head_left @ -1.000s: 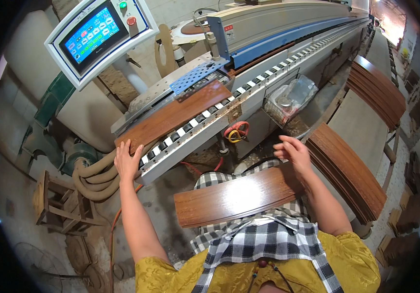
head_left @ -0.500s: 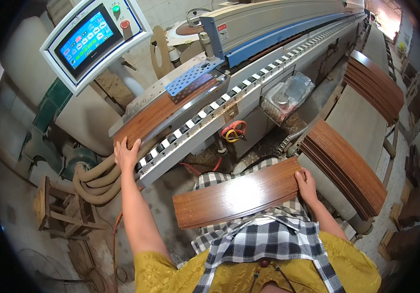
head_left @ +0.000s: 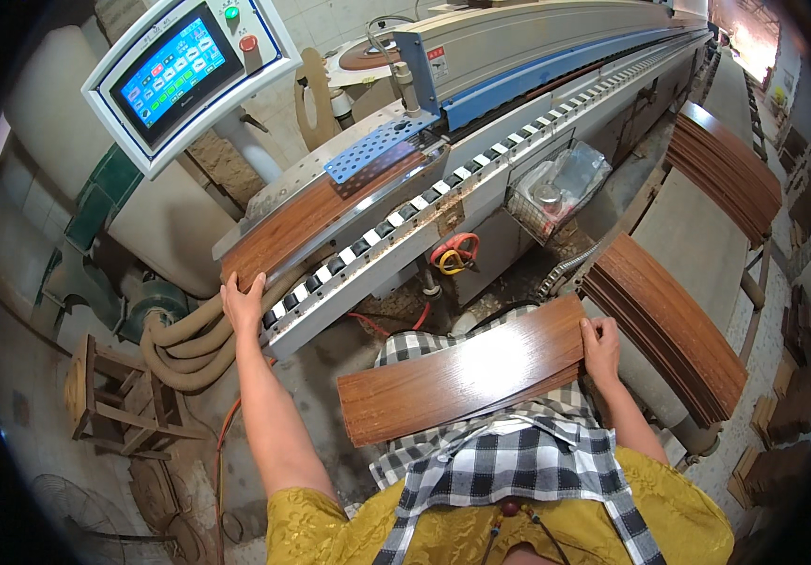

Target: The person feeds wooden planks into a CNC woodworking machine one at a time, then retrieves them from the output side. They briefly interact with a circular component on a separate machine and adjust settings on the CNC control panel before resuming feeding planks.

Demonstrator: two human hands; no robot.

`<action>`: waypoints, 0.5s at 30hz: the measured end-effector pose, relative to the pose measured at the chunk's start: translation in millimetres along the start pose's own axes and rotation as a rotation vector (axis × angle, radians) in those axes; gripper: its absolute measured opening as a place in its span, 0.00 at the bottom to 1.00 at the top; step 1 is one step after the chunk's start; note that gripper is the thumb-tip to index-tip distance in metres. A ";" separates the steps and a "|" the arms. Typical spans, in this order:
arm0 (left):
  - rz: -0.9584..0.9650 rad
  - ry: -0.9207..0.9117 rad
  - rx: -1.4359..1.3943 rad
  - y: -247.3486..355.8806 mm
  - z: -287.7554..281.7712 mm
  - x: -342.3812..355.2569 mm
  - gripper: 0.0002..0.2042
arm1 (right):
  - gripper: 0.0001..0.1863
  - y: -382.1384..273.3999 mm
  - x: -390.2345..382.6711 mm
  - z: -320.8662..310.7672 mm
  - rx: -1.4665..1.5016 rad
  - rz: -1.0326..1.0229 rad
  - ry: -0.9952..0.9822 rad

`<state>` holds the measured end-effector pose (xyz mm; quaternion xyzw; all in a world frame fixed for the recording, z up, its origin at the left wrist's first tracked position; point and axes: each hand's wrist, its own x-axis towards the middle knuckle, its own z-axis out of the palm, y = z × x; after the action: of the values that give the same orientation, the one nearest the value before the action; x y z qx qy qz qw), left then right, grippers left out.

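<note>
With left hand (head_left: pixel 243 303) wide, touching plank (head_left: pixel 285 226) at machine's (head_left: pixel 368 282) near corner; with right hand (head_left: pixel 600 347), gripping board (head_left: pixel 453 369) at stack's (head_left: pixel 542 385) right edge.

Glare whitens the near board (head_left: pixel 486 365) — light (head_left: pixel 747 45) blows out upper right, corners black.

A long reddish-brown plank (head_left: pixel 283 234) lies flat on a machine table (head_left: pixel 291 184), its far end beneath a blue plate (head_left: pixel 377 146). I see glossy matching planks (head_left: pixel 434 381) stacked across the person's lap (head_left: pixel 408 349), the top one askew.

Yellow patterned top (head_left: pixel 683 504), black and white checked apron (head_left: pixel 509 461), beaded cord (head_left: pixel 510 509).
</note>
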<state>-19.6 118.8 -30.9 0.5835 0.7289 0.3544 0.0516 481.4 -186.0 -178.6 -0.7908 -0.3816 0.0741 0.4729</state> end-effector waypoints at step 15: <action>0.043 0.098 -0.023 -16.6 9.5 4.1 0.29 | 0.09 -10.8 18.8 -12.7 0.810 0.670 -0.520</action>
<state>-29.8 125.6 -46.1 0.5804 0.7138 0.3917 0.0149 494.8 -179.3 -158.4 -0.5804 -0.1556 0.5510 0.5790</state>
